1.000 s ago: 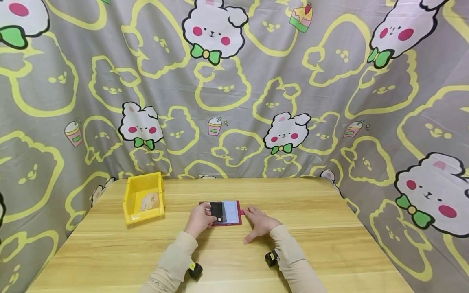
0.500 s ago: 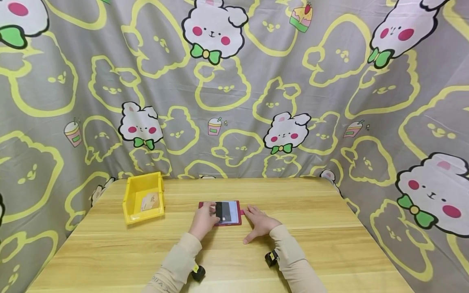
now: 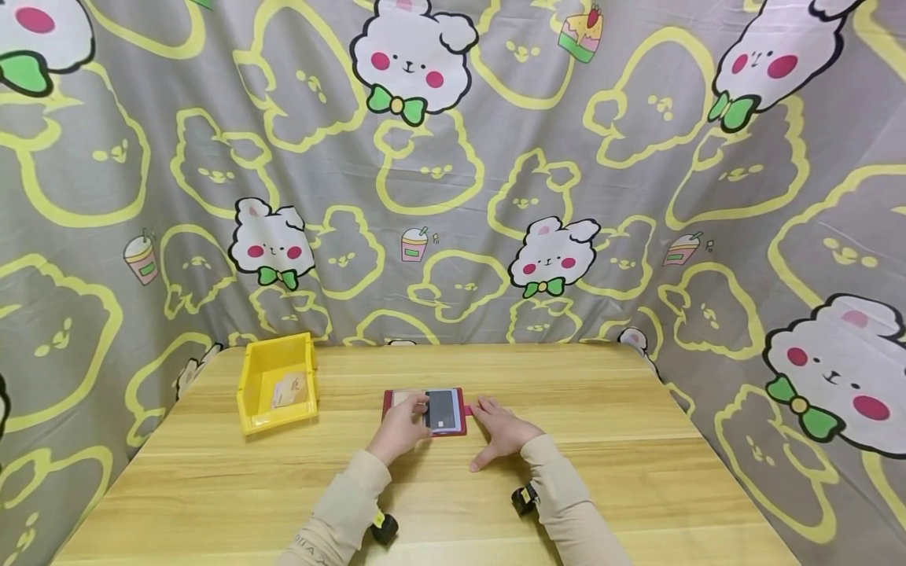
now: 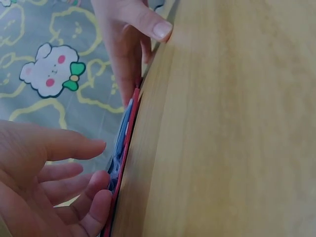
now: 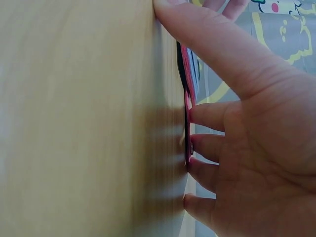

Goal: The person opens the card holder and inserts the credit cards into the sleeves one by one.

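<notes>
A red card holder [image 3: 463, 424] lies spread on the table, with clear sleeves on its right half. A dark bank card [image 3: 442, 410] sits on that half, looking greyish as if under the clear sleeve. My left hand [image 3: 401, 428] is over the middle of the holder, at the card's left edge. In the left wrist view its thumb [image 4: 89, 147] stands apart from the other fingers, whose tips touch the holder. My right hand [image 3: 504, 428] rests spread on the table, its fingertips on the holder's pink strap [image 5: 188, 118].
A yellow bin [image 3: 279, 417] stands at the left of the wooden table [image 3: 602, 487], with a printed card [image 3: 290, 389] inside. A patterned grey curtain [image 3: 453, 236] hangs behind the table and along both sides.
The dark card has slid right, from the holder's middle onto its right half, and its uncovered black part has shrunk. My left hand moved right with it; my right hand stayed put.
</notes>
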`<control>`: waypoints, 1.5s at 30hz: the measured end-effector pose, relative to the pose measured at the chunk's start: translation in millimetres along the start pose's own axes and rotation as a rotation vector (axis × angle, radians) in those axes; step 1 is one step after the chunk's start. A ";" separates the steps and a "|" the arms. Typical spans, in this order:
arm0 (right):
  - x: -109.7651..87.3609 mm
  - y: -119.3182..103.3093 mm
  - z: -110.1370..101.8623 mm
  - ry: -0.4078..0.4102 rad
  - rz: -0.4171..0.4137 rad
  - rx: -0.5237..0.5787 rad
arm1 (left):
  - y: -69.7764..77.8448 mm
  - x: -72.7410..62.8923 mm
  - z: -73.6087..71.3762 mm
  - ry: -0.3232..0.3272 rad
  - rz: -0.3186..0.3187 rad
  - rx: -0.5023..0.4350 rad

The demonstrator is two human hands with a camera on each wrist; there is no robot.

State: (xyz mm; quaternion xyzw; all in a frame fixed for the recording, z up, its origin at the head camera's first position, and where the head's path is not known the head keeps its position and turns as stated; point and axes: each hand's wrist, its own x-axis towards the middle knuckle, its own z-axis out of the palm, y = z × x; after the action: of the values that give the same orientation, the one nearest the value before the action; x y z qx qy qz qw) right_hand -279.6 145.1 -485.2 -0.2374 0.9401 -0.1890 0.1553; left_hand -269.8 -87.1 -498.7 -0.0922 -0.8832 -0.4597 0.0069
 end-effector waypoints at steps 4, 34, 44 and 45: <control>0.2 0.4 1.1 0.002 0.002 0.006 | 0.1 -1.8 -0.7 -0.036 0.025 0.031; 0.7 1.6 4.0 -0.006 -0.006 0.002 | 26.8 13.5 7.0 -0.056 -0.019 0.330; -1.0 0.9 2.2 -0.006 -0.009 0.012 | 9.1 10.1 -11.8 -0.029 -0.100 -0.086; -1.3 0.5 2.1 -0.007 -0.012 0.012 | 5.8 9.5 -14.1 -0.031 -0.117 -0.168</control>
State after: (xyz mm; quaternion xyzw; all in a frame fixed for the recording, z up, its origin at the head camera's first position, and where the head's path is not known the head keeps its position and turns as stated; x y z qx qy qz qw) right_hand -277.8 145.6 -487.0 -0.2429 0.9370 -0.1946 0.1587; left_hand -279.2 -93.8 -484.9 -0.0479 -0.8454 -0.5304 -0.0415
